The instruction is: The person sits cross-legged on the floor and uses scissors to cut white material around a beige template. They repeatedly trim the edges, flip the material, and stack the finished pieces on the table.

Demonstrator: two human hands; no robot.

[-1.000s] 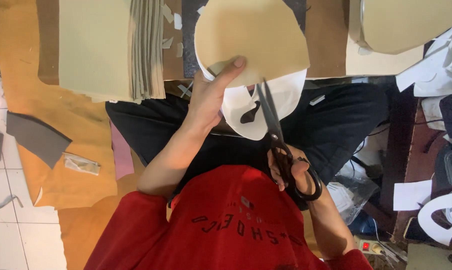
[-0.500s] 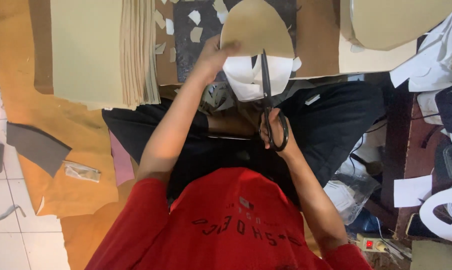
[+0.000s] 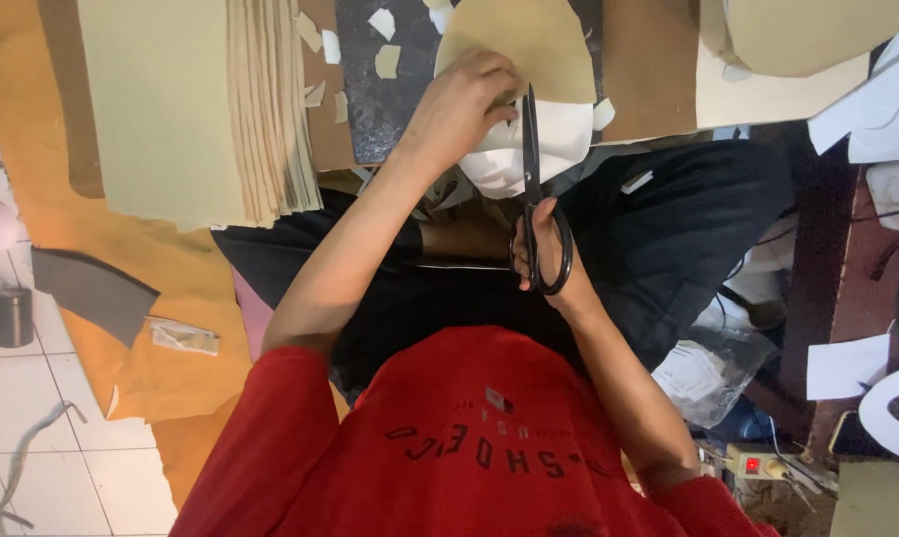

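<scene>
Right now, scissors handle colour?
Black, on the scissors in the right hand; head view.

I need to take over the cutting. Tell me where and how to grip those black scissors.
Grip the black scissors by the two loop handles at the end nearest the body, where the right hand holds them now. Come from the body side: the blades point away, closed over the tan and white piece that the left hand presses.

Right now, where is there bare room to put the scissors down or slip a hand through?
The dark mat between the stack of tan sheets and the left hand shows bare patches among small offcuts. The brown board right of the rounded tan piece looks bare. Crowded: around the scissors in the right hand, and the far right.
</scene>
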